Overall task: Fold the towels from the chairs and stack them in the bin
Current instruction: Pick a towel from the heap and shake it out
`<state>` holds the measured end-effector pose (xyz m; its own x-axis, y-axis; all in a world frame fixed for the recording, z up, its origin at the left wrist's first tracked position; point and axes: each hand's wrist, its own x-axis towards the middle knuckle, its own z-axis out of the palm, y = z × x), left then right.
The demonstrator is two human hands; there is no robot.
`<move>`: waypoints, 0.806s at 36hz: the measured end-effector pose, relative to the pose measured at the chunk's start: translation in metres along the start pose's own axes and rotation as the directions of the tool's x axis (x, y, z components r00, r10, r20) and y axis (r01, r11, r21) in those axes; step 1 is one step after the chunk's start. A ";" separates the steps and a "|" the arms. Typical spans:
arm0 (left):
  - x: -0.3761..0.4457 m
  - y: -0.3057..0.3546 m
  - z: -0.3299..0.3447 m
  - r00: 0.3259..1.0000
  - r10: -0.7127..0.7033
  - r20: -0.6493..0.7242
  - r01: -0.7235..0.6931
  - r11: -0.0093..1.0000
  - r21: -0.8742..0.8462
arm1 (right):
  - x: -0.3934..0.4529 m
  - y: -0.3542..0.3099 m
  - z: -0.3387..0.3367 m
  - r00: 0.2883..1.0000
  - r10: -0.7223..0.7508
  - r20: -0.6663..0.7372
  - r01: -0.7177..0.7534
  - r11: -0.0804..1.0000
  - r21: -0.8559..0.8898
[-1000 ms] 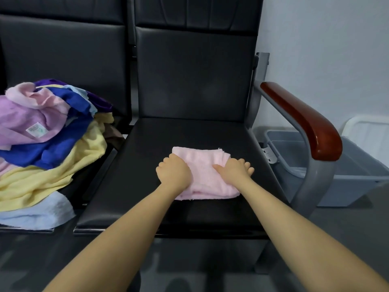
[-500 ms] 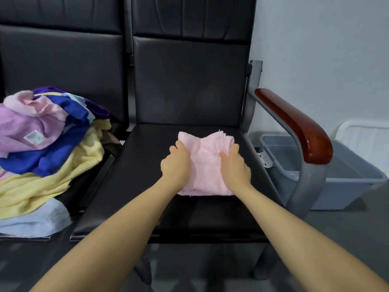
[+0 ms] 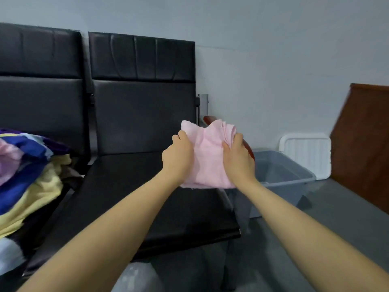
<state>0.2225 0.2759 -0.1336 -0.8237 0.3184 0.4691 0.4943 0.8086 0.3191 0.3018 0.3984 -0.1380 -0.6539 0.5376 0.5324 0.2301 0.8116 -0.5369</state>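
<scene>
Folded pink towel (image 3: 208, 157) held up between both hands, clear of the black chair seat (image 3: 130, 199) and over that seat's right edge. Left hand (image 3: 179, 158) curled round the towel's left side, thumb on top, fingers hidden behind the cloth. Right hand (image 3: 239, 160) gripped the right side likewise, thumb pressed into the fabric; stacked fold layers visible at the upper right corner. Red-brown wooden armrest (image 3: 207, 119) mostly hidden behind towel and right hand. Grey plastic bin (image 3: 290, 175) stood on the floor just beside the chair's right edge, nothing inside as far as seen, apart from the towel. White ribbed lid (image 3: 305, 152) leaned against the wall behind the bin's far rim. Brown wooden panel (image 3: 364, 148) propped at the right edge of view. Heap of unfolded towels (image 3: 27, 171), purple, blue, yellow and pale blue, piled on the adjoining left chair (image 3: 40, 98). Scene somewhat blurred throughout.
</scene>
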 end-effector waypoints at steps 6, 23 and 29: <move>-0.002 0.073 0.003 0.984 0.177 -0.016 -0.178 0.977 -0.116 | 0.004 0.043 -0.054 0.989 0.101 -0.104 -0.104 0.994 -0.022; 0.011 0.248 0.166 0.929 0.281 0.241 -0.256 0.958 -0.133 | 0.052 0.255 -0.081 0.950 0.297 -0.100 -0.303 0.952 -0.046; 0.008 0.268 0.267 0.902 0.181 0.391 -0.120 0.977 -0.175 | 0.076 0.343 -0.034 0.910 0.408 0.071 -0.412 0.910 0.054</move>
<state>0.2742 0.6275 -0.2638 -0.7622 0.6276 0.1587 0.6309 0.6650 0.3997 0.3555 0.7255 -0.2589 -0.5526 0.8041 0.2192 0.4396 0.5047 -0.7430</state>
